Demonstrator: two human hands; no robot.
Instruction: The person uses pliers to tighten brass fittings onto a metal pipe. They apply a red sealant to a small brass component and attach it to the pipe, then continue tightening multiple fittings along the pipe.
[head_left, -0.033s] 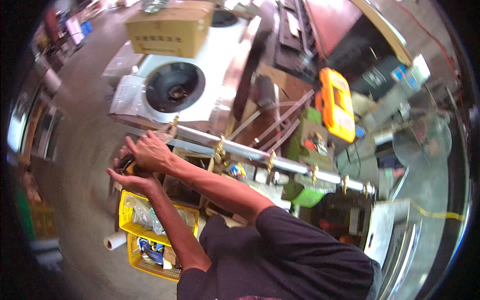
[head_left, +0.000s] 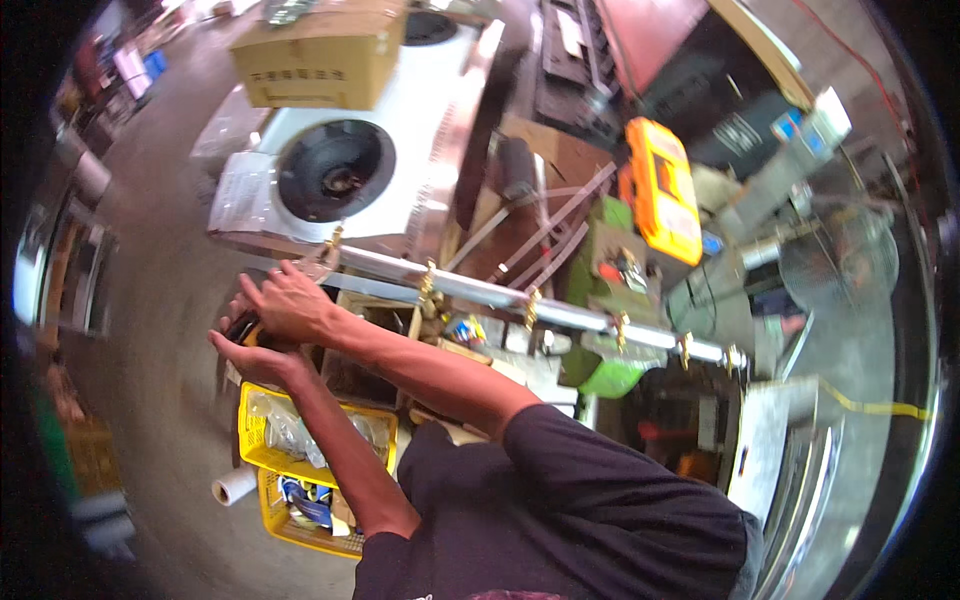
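Left hand [head_left: 250, 358] and right hand [head_left: 285, 300] observed together at left end of long metal pipe [head_left: 500, 295] bearing brass fittings [head_left: 428, 280]. Fingers curled around small black-and-yellow tool [head_left: 243, 327], held between both palms. Extent of closure not discernible. Yellow crates [head_left: 262, 458] noted below.

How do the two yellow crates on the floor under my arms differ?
The upper yellow crate holds clear plastic bags; the lower yellow crate holds blue and dark packets. The upper one sits nearer the hands, the lower one nearer the white roll. Both are yellow, open-topped and lie side by side.
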